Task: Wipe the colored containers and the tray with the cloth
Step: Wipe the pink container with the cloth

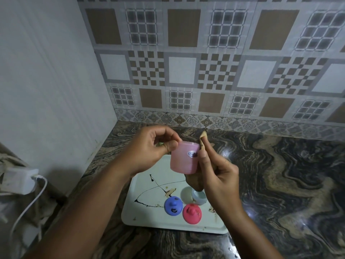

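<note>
- Left hand point(155, 146): above the tray's far end, thumb and fingertips pinching the upper rim of the pink container.
- Right hand point(218, 176): above the tray's right half, fingers curled round the cloth point(202, 137) and pressing it to the container's right side.
- Pink container point(183, 157): one, held in the air over the tray, long axis near upright with the top leaning slightly right, sticker facing the camera.
- Tray point(149, 212): one, white, marked with dark streaks and a tan smear.
- On the tray's near half: one blue lid point(173, 205) and one red lid point(192, 214), touching; one pale blue container point(198, 197) just behind them.
- Desk point(280, 174): open marbled surface right of the tray; a white wall close on the tray's left.
</note>
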{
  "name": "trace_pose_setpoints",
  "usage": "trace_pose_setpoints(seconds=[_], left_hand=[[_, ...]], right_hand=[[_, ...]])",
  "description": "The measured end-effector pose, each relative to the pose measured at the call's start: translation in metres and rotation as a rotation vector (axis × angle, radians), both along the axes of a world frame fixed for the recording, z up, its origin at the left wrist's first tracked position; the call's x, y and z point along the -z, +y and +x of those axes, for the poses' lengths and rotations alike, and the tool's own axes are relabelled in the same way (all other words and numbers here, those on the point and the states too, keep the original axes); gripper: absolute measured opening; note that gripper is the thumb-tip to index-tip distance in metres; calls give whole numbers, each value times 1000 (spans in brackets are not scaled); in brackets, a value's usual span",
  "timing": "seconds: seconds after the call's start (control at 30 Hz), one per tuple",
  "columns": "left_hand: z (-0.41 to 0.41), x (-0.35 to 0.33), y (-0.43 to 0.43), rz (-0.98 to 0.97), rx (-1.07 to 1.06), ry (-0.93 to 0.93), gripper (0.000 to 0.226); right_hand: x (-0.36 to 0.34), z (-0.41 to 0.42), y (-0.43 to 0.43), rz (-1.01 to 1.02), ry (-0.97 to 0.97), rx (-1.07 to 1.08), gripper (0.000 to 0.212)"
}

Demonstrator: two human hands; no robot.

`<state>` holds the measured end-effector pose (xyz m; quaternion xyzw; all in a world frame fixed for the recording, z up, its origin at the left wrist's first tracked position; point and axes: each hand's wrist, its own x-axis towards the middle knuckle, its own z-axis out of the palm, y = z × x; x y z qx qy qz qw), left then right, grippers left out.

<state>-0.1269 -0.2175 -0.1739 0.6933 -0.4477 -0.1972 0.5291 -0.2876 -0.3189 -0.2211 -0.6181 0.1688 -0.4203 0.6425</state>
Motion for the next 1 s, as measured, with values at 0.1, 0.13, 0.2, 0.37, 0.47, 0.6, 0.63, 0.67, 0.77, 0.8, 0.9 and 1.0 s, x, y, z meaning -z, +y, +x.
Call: trace_pose_setpoints(seconds=[0.1, 0.13, 0.2, 0.37, 0.47, 0.6, 0.63, 0.67, 0.77, 0.8, 0.9, 1.0], left_hand=[[4, 8, -2, 35, -43, -114, 12], [5, 11, -3, 42, -58, -130, 14], [8, 20, -6, 53, -93, -138, 18], [17, 48, -20, 93, -191, -210, 11], [28, 64, -30, 132, -214, -305, 4], [44, 86, -50, 156, -229, -395, 2], [49, 92, -56, 173, -234, -416, 3], [54, 98, -63, 197, -238, -434, 5], [65, 116, -85, 254, -232, -474, 9], [68, 122, -92, 269, -225, -488, 11], [73, 138, -109, 327, -222, -502, 15], [80, 153, -124, 394, -226, -508, 17]], right_hand=[[7, 6, -6, 22, 41, -67, 52], [11, 9, -11, 20, 57, -71, 56], [23, 15, -24, -9, 100, -57, 59], [46, 35, -56, -151, 258, 31, 49], [53, 51, -71, -123, 331, 28, 44], [63, 70, -94, -246, 441, 29, 58], [65, 76, -99, -293, 485, 40, 61], [65, 81, -103, -327, 523, 49, 63], [75, 99, -119, -370, 589, 73, 62], [80, 104, -124, -379, 608, 84, 62], [96, 118, -136, -381, 650, 95, 61], [108, 127, -142, -372, 681, 96, 59]])
